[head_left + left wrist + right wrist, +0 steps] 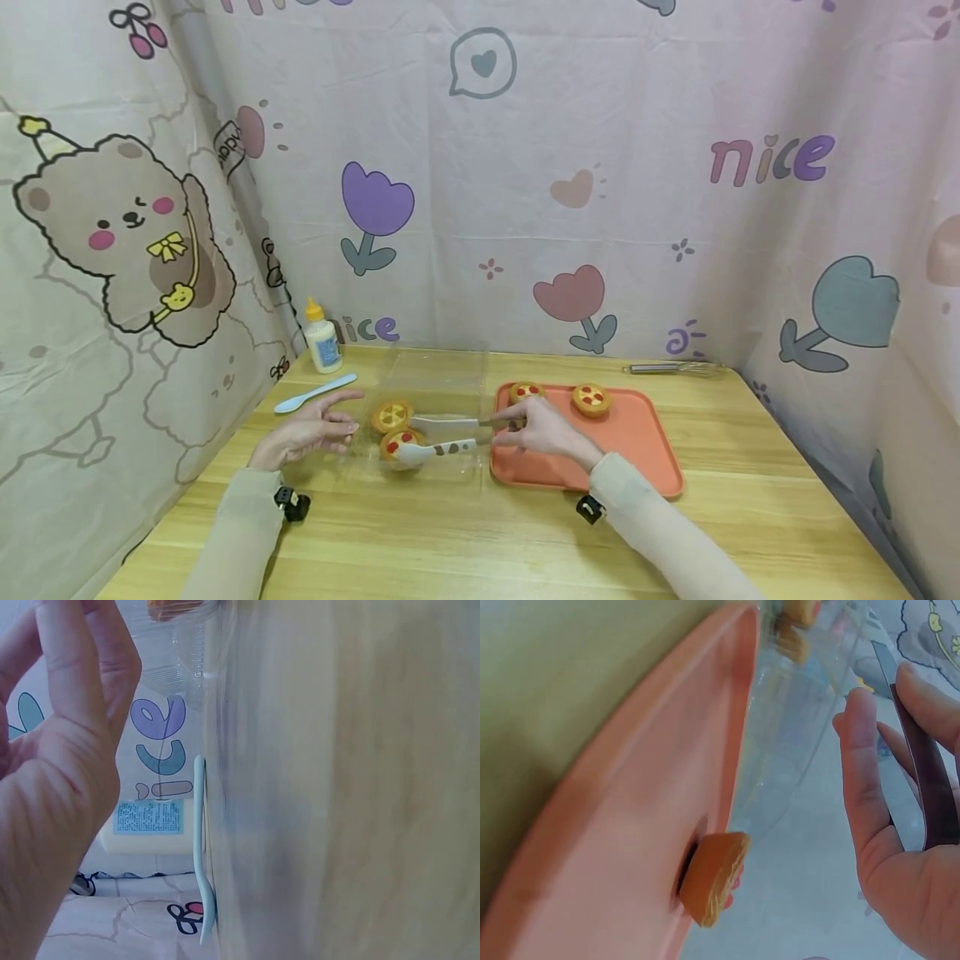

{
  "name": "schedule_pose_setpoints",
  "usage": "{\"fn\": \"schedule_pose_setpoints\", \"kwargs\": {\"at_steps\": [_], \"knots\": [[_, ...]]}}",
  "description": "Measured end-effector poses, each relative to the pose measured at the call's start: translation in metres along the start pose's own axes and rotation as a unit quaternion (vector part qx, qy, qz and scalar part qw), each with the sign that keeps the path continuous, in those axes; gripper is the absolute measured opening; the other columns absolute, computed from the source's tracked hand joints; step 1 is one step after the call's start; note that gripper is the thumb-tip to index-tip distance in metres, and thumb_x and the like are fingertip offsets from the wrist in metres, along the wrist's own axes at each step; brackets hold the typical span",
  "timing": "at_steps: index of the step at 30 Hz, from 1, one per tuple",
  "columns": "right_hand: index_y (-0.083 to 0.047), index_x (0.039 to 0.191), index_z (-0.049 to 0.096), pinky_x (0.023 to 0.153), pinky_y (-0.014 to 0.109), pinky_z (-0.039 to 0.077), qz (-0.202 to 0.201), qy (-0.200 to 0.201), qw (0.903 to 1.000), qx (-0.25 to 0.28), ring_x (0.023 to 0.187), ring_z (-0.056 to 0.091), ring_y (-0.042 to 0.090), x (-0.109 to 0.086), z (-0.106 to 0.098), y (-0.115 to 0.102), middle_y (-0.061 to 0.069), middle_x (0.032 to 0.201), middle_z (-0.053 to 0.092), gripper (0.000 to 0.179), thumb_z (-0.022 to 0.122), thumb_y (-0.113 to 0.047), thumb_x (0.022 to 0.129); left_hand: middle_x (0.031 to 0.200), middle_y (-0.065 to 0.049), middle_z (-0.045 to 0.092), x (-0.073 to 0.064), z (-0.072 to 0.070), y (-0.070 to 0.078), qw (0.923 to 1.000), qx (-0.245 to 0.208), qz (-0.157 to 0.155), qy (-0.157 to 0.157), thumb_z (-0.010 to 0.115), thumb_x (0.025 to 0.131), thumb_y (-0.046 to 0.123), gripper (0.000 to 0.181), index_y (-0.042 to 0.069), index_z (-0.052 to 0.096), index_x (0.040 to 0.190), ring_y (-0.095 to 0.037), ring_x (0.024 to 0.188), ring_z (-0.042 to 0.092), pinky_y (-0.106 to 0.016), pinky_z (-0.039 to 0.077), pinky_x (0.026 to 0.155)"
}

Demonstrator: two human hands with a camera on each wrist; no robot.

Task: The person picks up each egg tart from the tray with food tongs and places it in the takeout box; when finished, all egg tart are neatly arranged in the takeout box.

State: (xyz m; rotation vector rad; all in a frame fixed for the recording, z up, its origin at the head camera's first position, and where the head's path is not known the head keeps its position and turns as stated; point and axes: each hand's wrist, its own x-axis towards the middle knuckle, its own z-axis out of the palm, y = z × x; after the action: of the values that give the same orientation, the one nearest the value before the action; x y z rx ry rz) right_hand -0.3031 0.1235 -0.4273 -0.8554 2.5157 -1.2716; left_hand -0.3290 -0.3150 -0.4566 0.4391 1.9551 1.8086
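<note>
Table [540, 542]: wood-grained, bearing all the items I inspected. Orange tray [637, 450]: flat, on my right, with two tarts on it, a right-hand tart [591, 400] and a left-hand tart [527, 390] partly behind my hand. Clear container [459, 468]: just left of the tray, with what appears to be its lid raised at the far side.

My hands stand well apart. My left hand [315, 429] holds nothing, fingers loose beside the container; I cannot tell whether it touches the wall. In my judgement it would serve best steadying that thin plastic. My right hand [551, 427] grips spotted tongs [455, 447], reaching over the tray's left rim into the container.

The tongs' tips stand apart about the near tart [395, 439], red-topped, one lying over its front edge, the other by its far side. Whether they bear on it I cannot determine. The far tart [392, 415] sits immediately behind it inside the container.

Recommendation: keep the tips low and level, press only on the crust, and part them fully before lifting clear, lest they scrape the topping or nudge the far tart.
</note>
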Motion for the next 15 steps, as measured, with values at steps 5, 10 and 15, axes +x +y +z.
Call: {"fn": "schedule_pose_setpoints", "kwargs": {"at_steps": [5, 10, 15], "knots": [[-0.013, 0.122, 0.071, 0.063, 0.045, 0.06, 0.003, -0.003, 0.9999, 0.009, 0.069, 0.07, 0.03, -0.0002, 0.0043, -0.0024, 0.012, 0.084, 0.074, 0.034, 0.073, -0.025, 0.09, 0.095, -0.007, 0.068, 0.001, -0.0008, -0.0002, 1.0, 0.004, 0.004, -0.002, 0.062, 0.094, 0.003, 0.08, 0.005, 0.011, 0.156, -0.017, 0.079, 0.068, -0.034, 0.062, 0.071], [-0.011, 0.121, 0.071, 0.062, 0.045, 0.06, 0.007, -0.001, 0.9998, 0.017, 0.07, 0.071, 0.03, 0.0014, 0.0084, -0.0041, 0.014, 0.08, 0.073, 0.034, 0.073, -0.024, 0.09, 0.094, -0.008, 0.068, 0.0008, -0.0014, -0.0007, 1.0, 0.007, 0.005, -0.002, 0.063, 0.094, 0.004, 0.081, 0.005, 0.01, 0.156, -0.017, 0.079, 0.068, -0.034, 0.062, 0.071], [-0.009, 0.121, 0.07, 0.055, 0.039, 0.058, 0.004, 0.001, 0.9999, 0.013, 0.068, 0.071, 0.029, 0.0025, 0.0107, -0.0047, 0.014, 0.082, 0.074, 0.035, 0.073, -0.024, 0.089, 0.094, -0.01, 0.067, -0.001, -0.0023, -0.0022, 1.0, 0.007, -0.002, 0.004, 0.063, 0.094, 0.006, 0.08, 0.006, 0.012, 0.156, -0.02, 0.08, 0.068, -0.034, 0.062, 0.071]]}}
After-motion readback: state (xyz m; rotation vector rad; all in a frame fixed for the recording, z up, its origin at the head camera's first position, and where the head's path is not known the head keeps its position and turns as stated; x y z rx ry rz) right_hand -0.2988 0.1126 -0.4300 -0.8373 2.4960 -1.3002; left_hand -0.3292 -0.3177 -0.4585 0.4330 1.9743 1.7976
